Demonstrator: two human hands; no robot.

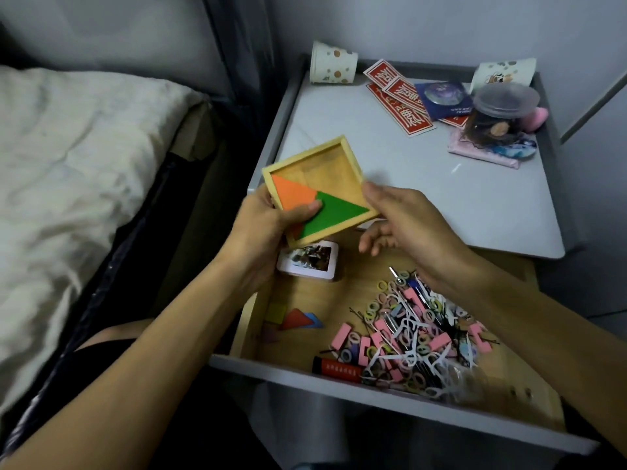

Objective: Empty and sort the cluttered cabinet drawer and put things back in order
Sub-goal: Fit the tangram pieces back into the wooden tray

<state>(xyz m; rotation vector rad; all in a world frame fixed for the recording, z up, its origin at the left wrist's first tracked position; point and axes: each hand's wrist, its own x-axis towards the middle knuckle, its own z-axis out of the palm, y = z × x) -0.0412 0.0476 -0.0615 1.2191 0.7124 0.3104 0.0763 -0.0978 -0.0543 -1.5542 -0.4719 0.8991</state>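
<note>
My left hand point(268, 225) grips a square wooden tangram tray point(334, 157) above the open drawer, thumb pressing on the green triangle point(334, 213) beside an orange triangle point(291, 195). My right hand point(403, 222) is at the tray's right edge, fingers loosely curled, thumb touching the frame. In the wooden drawer point(305, 300) lie loose tangram pieces point(293, 320) at the left. A pile of small hair ties, pink clips and hairpins point(417, 334) fills its right side. A photo card stack point(310, 261) and a red lighter point(336, 369) lie there too.
The grey cabinet top point(441, 198) carries two paper cups point(332, 64), red stickers point(400, 96), a blue badge card point(444, 98), a lidded plastic jar point(502, 106) and a pink pouch point(485, 150). A bed with a white quilt point(74, 181) lies left.
</note>
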